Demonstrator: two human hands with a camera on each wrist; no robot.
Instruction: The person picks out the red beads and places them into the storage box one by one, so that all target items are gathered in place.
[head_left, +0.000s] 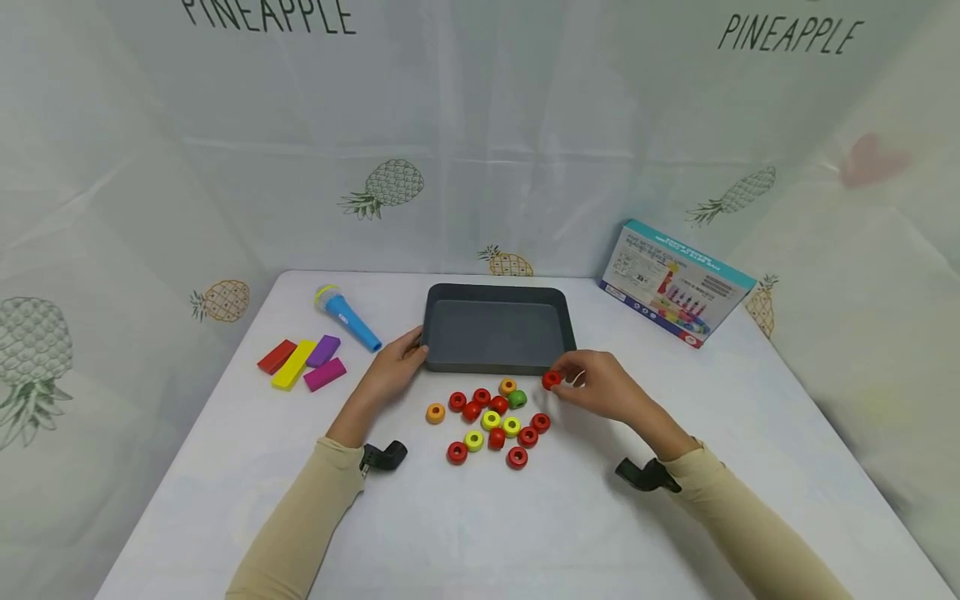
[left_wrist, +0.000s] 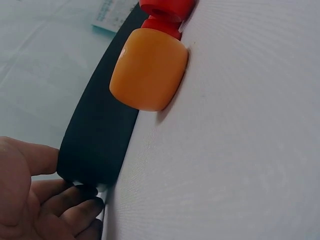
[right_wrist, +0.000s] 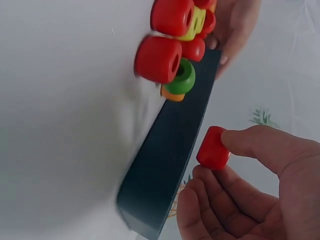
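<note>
In my right hand (head_left: 597,385) a red bead (right_wrist: 214,148) is pinched between thumb and fingertips, at the near right corner of the dark grey tray (head_left: 495,371). My left hand (head_left: 394,365) grips the tray's left side; in the left wrist view its thumb lies at the rim and its fingers curl at the outer wall. In front of the tray lie several loose beads: red ones (head_left: 517,457), yellow ones (head_left: 473,440), a green bead (head_left: 517,399) and orange ones, one of which, an orange bead (left_wrist: 150,70), looms large in the left wrist view. The tray's floor shows bare.
Left of the tray lie a blue toy microphone (head_left: 348,318) and flat blocks: a red block (head_left: 277,357), a yellow block (head_left: 293,365), a purple block (head_left: 323,351) and a magenta block (head_left: 325,375). A printed box (head_left: 675,283) stands at the back right.
</note>
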